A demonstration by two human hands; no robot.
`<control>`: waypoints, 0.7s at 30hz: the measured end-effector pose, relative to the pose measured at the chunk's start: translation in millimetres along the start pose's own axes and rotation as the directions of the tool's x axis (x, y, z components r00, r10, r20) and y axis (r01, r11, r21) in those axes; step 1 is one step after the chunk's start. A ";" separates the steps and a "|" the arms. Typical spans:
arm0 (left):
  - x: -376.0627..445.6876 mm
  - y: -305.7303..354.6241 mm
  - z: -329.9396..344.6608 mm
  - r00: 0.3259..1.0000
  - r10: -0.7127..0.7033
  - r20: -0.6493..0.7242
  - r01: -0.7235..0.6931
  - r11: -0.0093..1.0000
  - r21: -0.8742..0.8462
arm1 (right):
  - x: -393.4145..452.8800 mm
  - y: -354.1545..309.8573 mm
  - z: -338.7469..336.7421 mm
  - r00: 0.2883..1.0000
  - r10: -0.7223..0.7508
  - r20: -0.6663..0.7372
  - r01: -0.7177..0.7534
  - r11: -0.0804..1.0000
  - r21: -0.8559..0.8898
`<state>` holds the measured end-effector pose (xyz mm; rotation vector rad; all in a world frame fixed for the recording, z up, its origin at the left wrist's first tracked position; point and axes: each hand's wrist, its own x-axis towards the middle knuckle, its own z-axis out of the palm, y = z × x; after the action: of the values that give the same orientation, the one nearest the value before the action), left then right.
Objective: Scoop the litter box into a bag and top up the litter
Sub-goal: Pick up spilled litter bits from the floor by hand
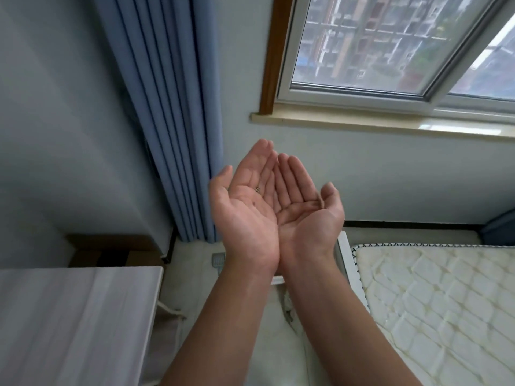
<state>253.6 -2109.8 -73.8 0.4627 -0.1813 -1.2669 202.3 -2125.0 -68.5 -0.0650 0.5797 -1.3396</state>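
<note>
Head view, left hand and right hand cupped palms-up, fingers straight, holding nothing, scoop below.

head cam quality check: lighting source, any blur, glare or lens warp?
Head view: soft daylight from the window, no hard shadows; glare patch on the sill; buildings outside look smeared; wide-angle warp tilts the curtain and window frame; left hand and right hand, open palms up, are fairly sharp; the mattress is evenly lit.
</note>
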 end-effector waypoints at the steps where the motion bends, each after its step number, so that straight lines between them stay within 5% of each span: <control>1: 0.8 3.9 0.5 1.000 0.013 0.007 -0.013 1.000 0.005 | 0.3 2.2 3.3 1.000 0.009 0.011 -0.009 1.000 -0.008; 13: 13.8 6.6 17.4 0.982 0.188 -0.005 -0.186 0.975 0.125 | 16.9 -4.2 20.5 0.981 0.161 0.111 -0.157 0.987 -0.045; 21: -5.0 -15.1 30.5 0.878 0.449 -0.167 -0.441 0.893 0.087 | 16.3 -28.3 13.5 0.894 0.405 0.192 -0.388 0.914 -0.118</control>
<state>227.2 -2115.6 -52.5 0.5396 -0.1511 -0.7624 184.6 -2151.0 -52.3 -0.1434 0.4332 -0.8969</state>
